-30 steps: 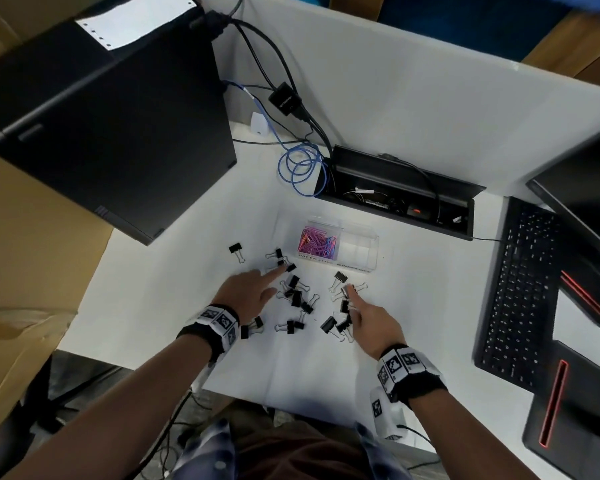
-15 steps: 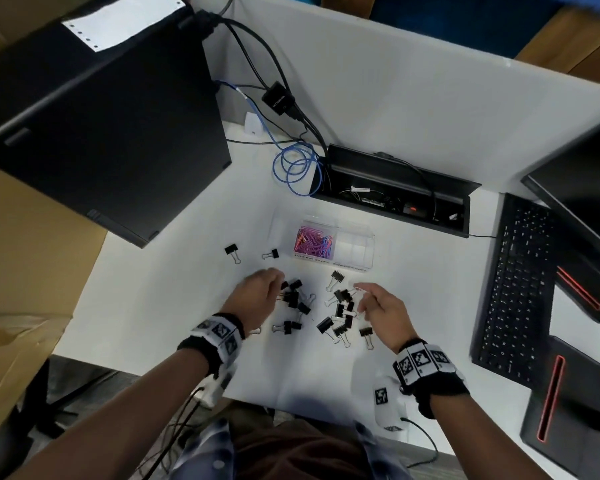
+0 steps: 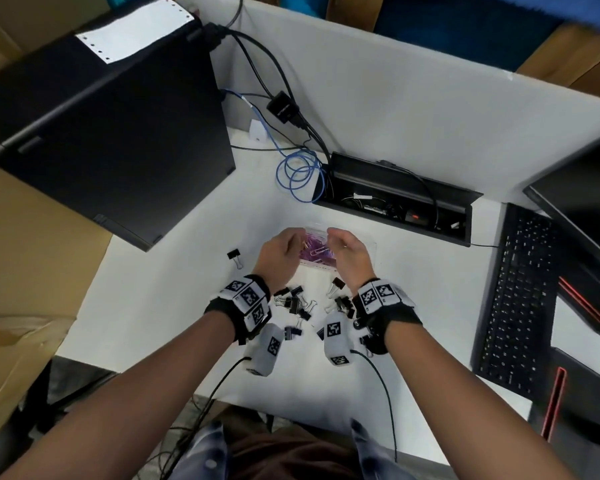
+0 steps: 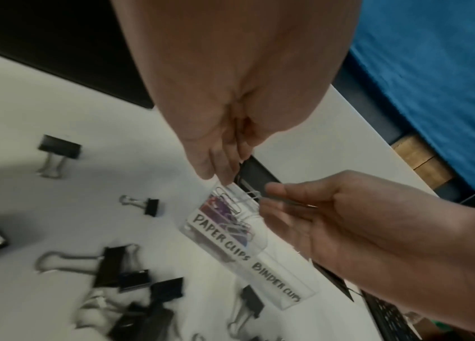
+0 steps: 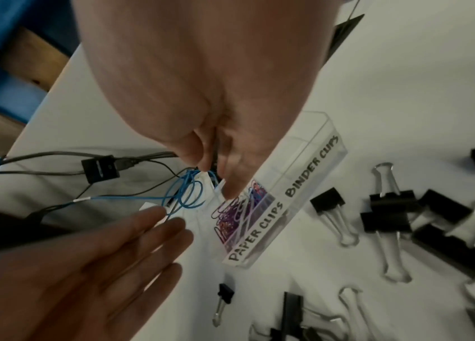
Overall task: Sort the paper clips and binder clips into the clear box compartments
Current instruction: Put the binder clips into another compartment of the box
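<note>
White desk [image 3: 187, 271]: our two hands hang over the clear plastic two-compartment box [image 5: 297, 184], near the desk's far edge, its long axis parallel to that edge. Its "PAPER CLIPS" half holds purple wire paper clips [image 5: 236, 214]; the "BINDER CLIPS" half looks empty. Left hand [image 3: 279, 258] has fingers loosely extended, holding nothing we can see. Right hand [image 3: 349, 258] seems to pinch a silver paper clip; we cannot tell for sure. Black binder clips [image 3: 297, 303] lie scattered nearer us, behind both wrists. Nothing blocks the box; a coiled blue cable [image 3: 300, 174] sits beyond it.
</note>
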